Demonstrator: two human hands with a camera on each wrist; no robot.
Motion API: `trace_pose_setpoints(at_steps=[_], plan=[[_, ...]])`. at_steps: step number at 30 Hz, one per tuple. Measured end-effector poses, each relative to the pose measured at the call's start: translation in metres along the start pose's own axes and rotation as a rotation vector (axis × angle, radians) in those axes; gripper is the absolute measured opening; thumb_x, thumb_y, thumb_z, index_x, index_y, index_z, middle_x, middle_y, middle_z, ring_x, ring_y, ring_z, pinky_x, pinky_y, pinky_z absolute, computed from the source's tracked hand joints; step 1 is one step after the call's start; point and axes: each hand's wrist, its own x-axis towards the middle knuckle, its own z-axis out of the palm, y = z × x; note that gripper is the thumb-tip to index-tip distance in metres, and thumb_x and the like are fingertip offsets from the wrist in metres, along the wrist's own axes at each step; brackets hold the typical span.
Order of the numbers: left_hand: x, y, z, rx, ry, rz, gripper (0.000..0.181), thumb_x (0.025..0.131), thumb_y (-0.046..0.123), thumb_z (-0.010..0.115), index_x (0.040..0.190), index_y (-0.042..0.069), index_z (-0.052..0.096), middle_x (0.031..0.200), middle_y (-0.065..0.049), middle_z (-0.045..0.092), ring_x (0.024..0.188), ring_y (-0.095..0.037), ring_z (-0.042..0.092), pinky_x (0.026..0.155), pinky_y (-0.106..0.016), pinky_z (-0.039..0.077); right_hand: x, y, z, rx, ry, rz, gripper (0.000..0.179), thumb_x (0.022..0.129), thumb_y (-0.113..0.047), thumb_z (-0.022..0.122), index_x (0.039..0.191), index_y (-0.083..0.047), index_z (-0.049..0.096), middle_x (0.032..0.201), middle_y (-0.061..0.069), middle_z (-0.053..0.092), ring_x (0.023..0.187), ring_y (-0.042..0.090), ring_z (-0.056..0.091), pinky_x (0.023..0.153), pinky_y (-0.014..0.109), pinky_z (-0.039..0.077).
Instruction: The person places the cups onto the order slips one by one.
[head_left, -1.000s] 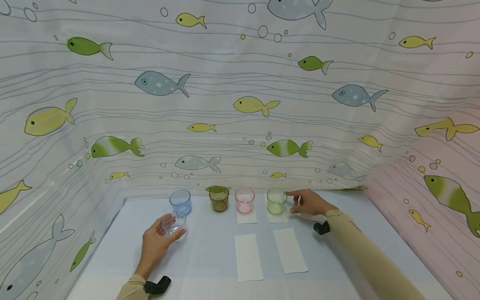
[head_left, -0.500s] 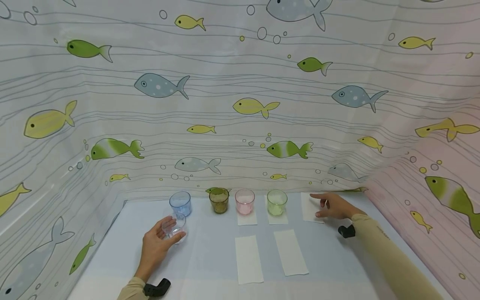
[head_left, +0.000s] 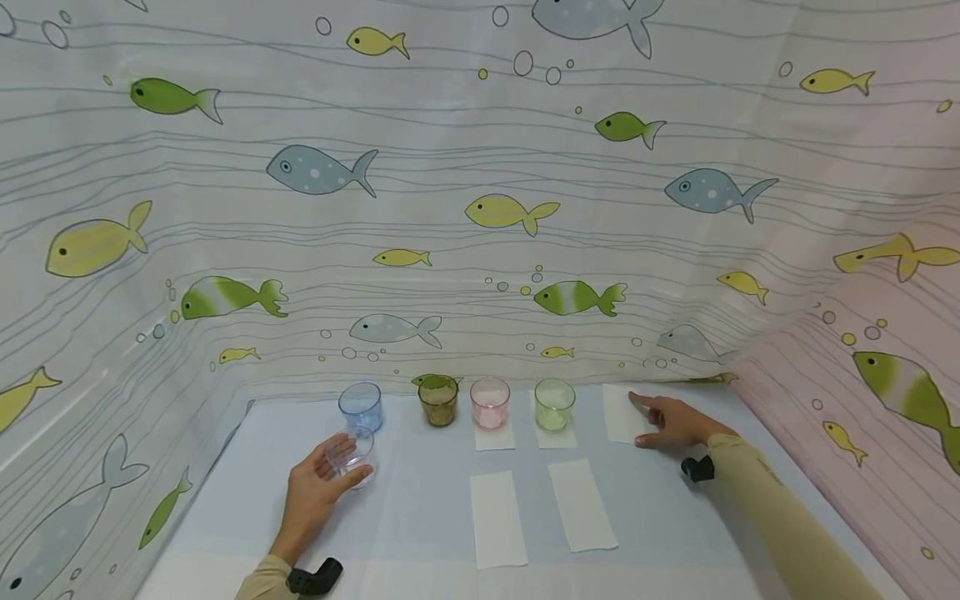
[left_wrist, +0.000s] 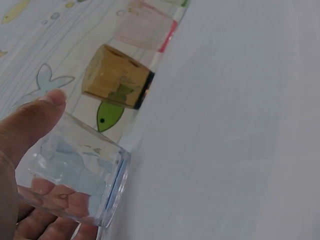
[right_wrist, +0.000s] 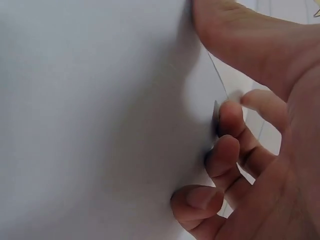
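Note:
My left hand (head_left: pixel 315 492) holds a clear drinking glass (head_left: pixel 363 452) at the left of the table, thumb on one side and fingers on the other; the left wrist view shows this glass (left_wrist: pixel 75 160) between them. Just behind it stands a blue glass (head_left: pixel 360 408). My right hand (head_left: pixel 678 423) is at the right edge of a white paper strip (head_left: pixel 619 413), index finger at its upper corner and thumb near its lower one. In the right wrist view the fingertips (right_wrist: pixel 227 155) rest low on the white surface, the index partly hidden.
A brown glass (head_left: pixel 438 404), a pink glass (head_left: pixel 490 407) and a green glass (head_left: pixel 555 407) stand along the back, the last two on white strips. Two more white strips (head_left: pixel 498 521) lie in front. Fish-patterned curtain (head_left: pixel 480 275) encloses the table (head_left: pixel 405 533).
My right hand has moved right from beside the green glass to the rightmost paper strip, then shifted slightly farther right, uncovering more of it. My left hand stays around the clear glass.

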Motion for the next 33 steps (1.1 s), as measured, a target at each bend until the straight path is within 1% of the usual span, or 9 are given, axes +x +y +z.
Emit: trace_pose_setpoints(at_steps=[3,8,13,16,24,33], plan=[[0.000,0.001,0.000,-0.001,-0.016,-0.004,0.083,0.083,0.030,0.093,0.152,0.003,0.054,0.144,-0.016,0.068,0.117,0.013,0.060,0.096,0.004,0.039,0.003,-0.002,-0.002,-0.015,-0.022,0.013,0.101,0.085,-0.040,0.090,0.161,0.002,0.038,0.094,0.005,0.053,0.077,0.015,0.045,0.067,0.027,0.038],[-0.001,0.003,0.001,0.000,-0.039,-0.025,0.085,0.084,0.032,0.093,0.153,0.004,0.053,0.146,-0.015,0.067,0.128,-0.003,0.064,0.097,0.003,0.040,0.007,-0.007,-0.004,-0.019,-0.045,0.054,0.102,0.082,-0.033,0.094,0.161,0.000,0.040,0.090,0.005,0.051,0.079,0.017,0.045,0.068,0.029,0.038],[-0.002,0.004,0.002,0.006,-0.046,-0.034,0.086,0.083,0.033,0.093,0.153,0.005,0.052,0.147,-0.014,0.066,0.139,-0.026,0.061,0.099,0.002,0.039,0.008,-0.012,-0.006,0.014,-0.067,0.098,0.102,0.079,-0.030,0.096,0.161,-0.004,0.042,0.089,0.006,0.047,0.080,0.019,0.043,0.066,0.029,0.036],[-0.002,0.004,0.002,-0.001,-0.051,-0.031,0.087,0.083,0.034,0.092,0.154,0.005,0.051,0.148,-0.014,0.066,0.142,-0.033,0.058,0.099,0.002,0.039,0.009,-0.011,-0.006,0.033,-0.072,0.113,0.102,0.078,-0.029,0.096,0.161,-0.005,0.042,0.088,0.006,0.045,0.079,0.019,0.042,0.065,0.029,0.035],[-0.002,0.003,0.002,-0.025,-0.057,-0.038,0.086,0.084,0.034,0.092,0.154,0.004,0.050,0.148,-0.015,0.065,0.143,-0.035,0.056,0.099,0.002,0.039,0.014,-0.005,-0.004,0.044,-0.072,0.133,0.107,0.076,-0.035,0.098,0.163,-0.009,0.041,0.086,0.004,0.042,0.077,0.018,0.041,0.063,0.028,0.034],[-0.002,0.003,0.002,-0.039,-0.062,-0.049,0.086,0.084,0.033,0.092,0.154,0.004,0.051,0.149,-0.015,0.064,0.143,-0.035,0.057,0.098,0.003,0.039,0.015,-0.004,-0.005,0.027,-0.065,0.123,0.110,0.075,-0.038,0.098,0.163,-0.006,0.039,0.084,0.003,0.043,0.075,0.018,0.041,0.063,0.029,0.034]])
